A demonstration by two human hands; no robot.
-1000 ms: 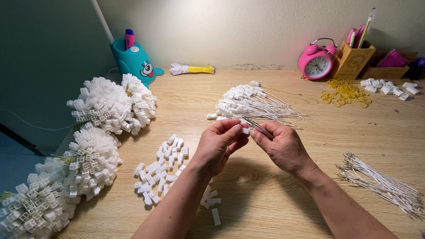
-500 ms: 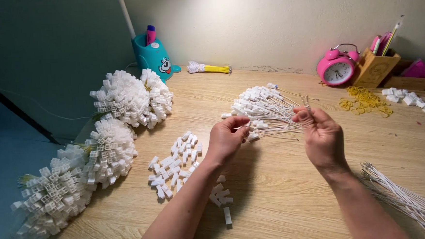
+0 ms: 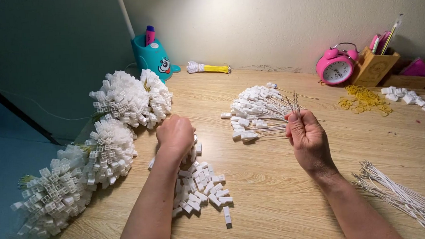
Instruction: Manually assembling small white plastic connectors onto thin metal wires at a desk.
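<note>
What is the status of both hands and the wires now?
Left hand down on loose white connectors. Right hand pinching thin wires, raised above table. Nothing blocking.

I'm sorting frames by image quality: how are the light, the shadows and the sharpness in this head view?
Head view: warm light falls evenly on the wooden table, while the far left side sinks into dark; soft shadows lie under the left hand and the right hand; no strong glare; the white connectors look sharp; the edges bend slightly, as with a wide lens.
</note>
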